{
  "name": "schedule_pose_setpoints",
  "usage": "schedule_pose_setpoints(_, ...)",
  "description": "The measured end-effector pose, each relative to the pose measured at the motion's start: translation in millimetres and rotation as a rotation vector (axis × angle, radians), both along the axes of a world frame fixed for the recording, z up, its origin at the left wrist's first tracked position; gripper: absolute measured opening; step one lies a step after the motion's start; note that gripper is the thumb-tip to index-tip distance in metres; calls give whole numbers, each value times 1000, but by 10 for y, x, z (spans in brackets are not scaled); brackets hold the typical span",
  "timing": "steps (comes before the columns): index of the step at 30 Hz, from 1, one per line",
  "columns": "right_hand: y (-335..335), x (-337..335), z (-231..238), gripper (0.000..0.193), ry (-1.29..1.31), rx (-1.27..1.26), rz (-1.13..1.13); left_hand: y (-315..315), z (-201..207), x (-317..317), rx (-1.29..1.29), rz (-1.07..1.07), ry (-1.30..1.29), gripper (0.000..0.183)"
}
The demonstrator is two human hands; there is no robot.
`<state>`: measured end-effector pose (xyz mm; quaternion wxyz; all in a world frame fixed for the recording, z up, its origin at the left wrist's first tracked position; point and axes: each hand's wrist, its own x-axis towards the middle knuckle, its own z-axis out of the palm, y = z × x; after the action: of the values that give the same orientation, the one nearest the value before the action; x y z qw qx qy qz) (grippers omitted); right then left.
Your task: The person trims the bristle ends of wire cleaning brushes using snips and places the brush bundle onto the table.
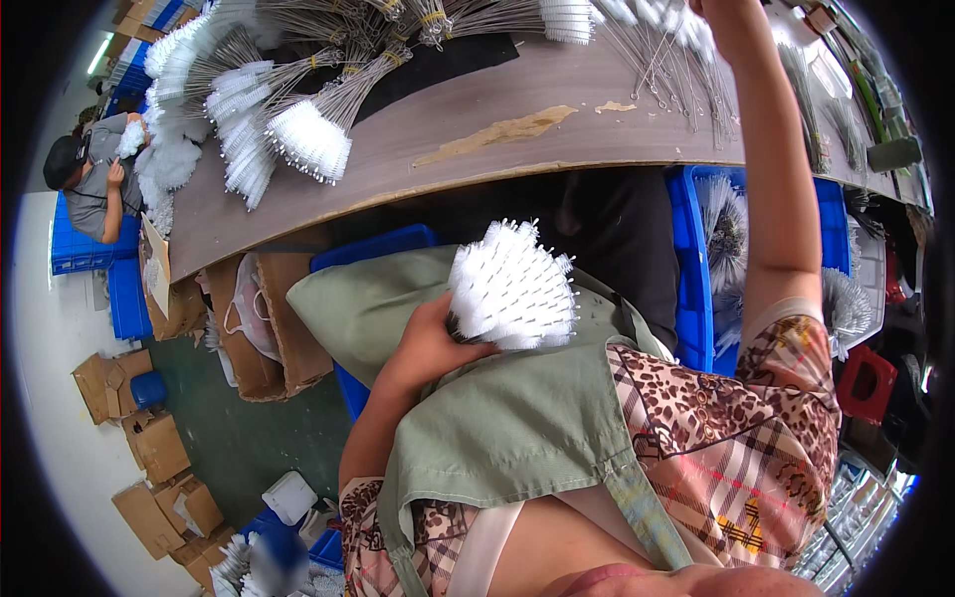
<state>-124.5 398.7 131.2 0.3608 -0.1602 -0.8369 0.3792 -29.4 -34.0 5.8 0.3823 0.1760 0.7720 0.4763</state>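
Observation:
My left hand (434,343) is wrapped round a bundle of bottle brushes (512,287), held in front of my green apron (517,428). Their white bristle heads face up in a tight cluster; the wire stems are hidden. My right arm stretches far across the table (567,85), and my right hand (729,28) is partly cut off by the upper edge of the picture. Its fingers hardly show, so what it may hold is hidden. Loose brushes (662,65) with looped wire stems lie beside that hand.
Tied bundles of white brushes (310,139) cover the table's far left. A blue crate (686,259) with brushes stands under the table on the right. Cardboard boxes (288,338) are below on the left. Another person (95,179) sits at the far left, holding something white.

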Motion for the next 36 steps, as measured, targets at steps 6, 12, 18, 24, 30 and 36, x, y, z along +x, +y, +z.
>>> schedule_pose_setpoints(6, 575, -182, -329, 16, -107, 399, -75, -5, 19, -63, 8, 29, 84, 55)
schedule_pose_setpoints(12, -880, 625, -744, 12, -254, -470, 855, 61, 26, -87, 45, 88, 232, 52)
schedule_pose_setpoints(18, -1550, 943, -983, 15, -173, -420, 1117, 114, 60, -84, 48, 100, 181, 53)
schedule_pose_setpoints(24, -1568, 918, -1053, 18, -146, -270, 1145, 134, 105, -76, -5, 52, 62, 56)
schedule_pose_setpoints(30, -1677, 926, -1237, 17, -78, -240, 1004, 131, 0, -45, -10, 27, 73, 63)
schedule_pose_setpoints(36, -1375, 664, -993, 9, 160, -514, 401, 86, -57, -110, -77, 60, 147, 63)
